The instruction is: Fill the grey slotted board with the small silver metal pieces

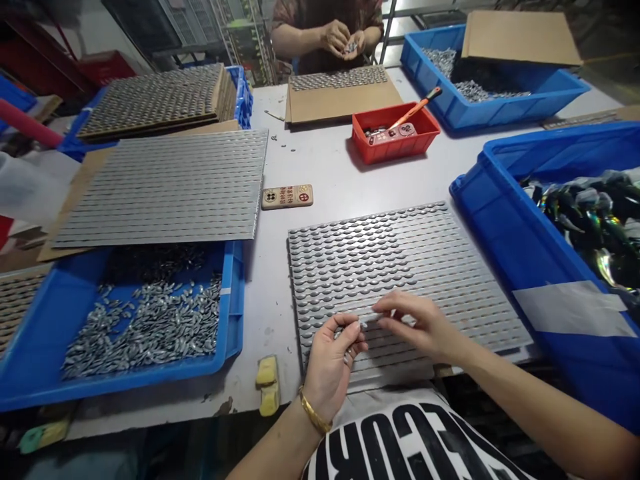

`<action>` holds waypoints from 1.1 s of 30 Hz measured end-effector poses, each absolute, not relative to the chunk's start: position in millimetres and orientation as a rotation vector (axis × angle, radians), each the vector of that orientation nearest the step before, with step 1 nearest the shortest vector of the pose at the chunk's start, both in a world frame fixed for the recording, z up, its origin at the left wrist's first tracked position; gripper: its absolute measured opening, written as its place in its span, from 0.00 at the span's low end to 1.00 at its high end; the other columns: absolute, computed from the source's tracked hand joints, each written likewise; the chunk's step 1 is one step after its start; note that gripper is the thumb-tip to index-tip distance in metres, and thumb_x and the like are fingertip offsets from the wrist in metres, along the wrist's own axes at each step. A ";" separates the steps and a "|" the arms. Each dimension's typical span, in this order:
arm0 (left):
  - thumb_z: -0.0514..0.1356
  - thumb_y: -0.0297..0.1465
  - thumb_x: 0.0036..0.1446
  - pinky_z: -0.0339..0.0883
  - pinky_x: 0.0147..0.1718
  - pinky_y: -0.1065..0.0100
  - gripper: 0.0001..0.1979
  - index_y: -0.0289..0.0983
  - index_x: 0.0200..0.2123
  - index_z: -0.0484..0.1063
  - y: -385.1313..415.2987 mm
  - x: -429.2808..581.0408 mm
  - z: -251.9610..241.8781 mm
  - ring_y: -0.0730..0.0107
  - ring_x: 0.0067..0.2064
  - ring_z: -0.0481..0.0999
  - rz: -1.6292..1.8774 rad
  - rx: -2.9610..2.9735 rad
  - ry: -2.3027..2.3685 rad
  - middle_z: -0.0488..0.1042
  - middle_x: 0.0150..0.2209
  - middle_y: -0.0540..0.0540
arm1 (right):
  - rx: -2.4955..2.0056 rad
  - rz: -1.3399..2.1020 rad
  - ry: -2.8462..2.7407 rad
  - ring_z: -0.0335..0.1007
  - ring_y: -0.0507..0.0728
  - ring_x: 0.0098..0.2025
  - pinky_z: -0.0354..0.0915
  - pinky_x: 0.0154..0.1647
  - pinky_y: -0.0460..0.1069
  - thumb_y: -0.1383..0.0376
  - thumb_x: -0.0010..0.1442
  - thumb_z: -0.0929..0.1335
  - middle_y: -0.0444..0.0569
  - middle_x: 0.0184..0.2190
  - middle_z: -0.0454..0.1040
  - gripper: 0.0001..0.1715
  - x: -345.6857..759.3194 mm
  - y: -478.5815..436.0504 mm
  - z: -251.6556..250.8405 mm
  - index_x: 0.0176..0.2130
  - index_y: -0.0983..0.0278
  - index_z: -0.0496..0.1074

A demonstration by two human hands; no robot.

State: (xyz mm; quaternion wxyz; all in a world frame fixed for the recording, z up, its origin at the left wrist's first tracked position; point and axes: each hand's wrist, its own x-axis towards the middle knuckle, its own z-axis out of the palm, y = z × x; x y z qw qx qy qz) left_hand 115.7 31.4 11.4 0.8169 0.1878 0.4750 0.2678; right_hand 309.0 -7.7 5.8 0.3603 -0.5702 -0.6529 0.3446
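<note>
My left hand (334, 353), with a gold bracelet (314, 411) at the wrist, is closed around small silver metal pieces (363, 326) that show at its fingertips. My right hand (415, 321) hovers just beside it, thumb and forefinger brought together in a pinch; whatever is between them is too small to make out. Under both hands lies a grey ridged board (465, 287). Rows of small silver leaf-shaped pieces (345, 257) cover its left and upper part, while bare slotted rows show on the right.
A blue bin of loose silver pieces (220, 363) stands left, partly under another grey board (165, 187). Right is a deep blue bin (493, 193) of shiny lures. A phone (287, 197), a red tray (370, 150) and yellow blocks (268, 385) lie around. Opposite, a co-worker's hands (343, 41) handle small pieces.
</note>
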 end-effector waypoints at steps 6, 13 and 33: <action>0.65 0.30 0.52 0.67 0.32 0.74 0.09 0.35 0.35 0.68 29.1 105.1 16.0 0.77 0.31 0.70 0.605 0.325 0.954 0.71 0.29 0.49 | -1.264 1.049 -1.355 0.71 0.56 0.44 0.71 0.42 0.51 0.66 0.62 0.67 0.50 0.39 0.75 0.07 259.8 -4.6 -7.2 0.40 0.61 0.75; 0.64 0.30 0.53 0.67 0.32 0.73 0.08 0.35 0.34 0.68 32.1 91.5 19.2 0.77 0.31 0.70 0.631 0.293 0.939 0.71 0.30 0.49 | -1.246 0.861 -1.500 0.72 0.57 0.46 0.70 0.47 0.53 0.70 0.61 0.66 0.50 0.42 0.76 0.13 242.5 -4.4 -5.5 0.45 0.59 0.73; 0.62 0.28 0.55 0.71 0.49 0.63 0.10 0.36 0.42 0.70 43.3 52.2 13.1 0.59 0.49 0.76 0.792 0.232 1.025 0.76 0.48 0.39 | -1.541 0.124 -2.138 0.70 0.57 0.42 0.70 0.39 0.50 0.77 0.59 0.61 0.54 0.41 0.73 0.19 254.1 16.5 -58.0 0.46 0.64 0.71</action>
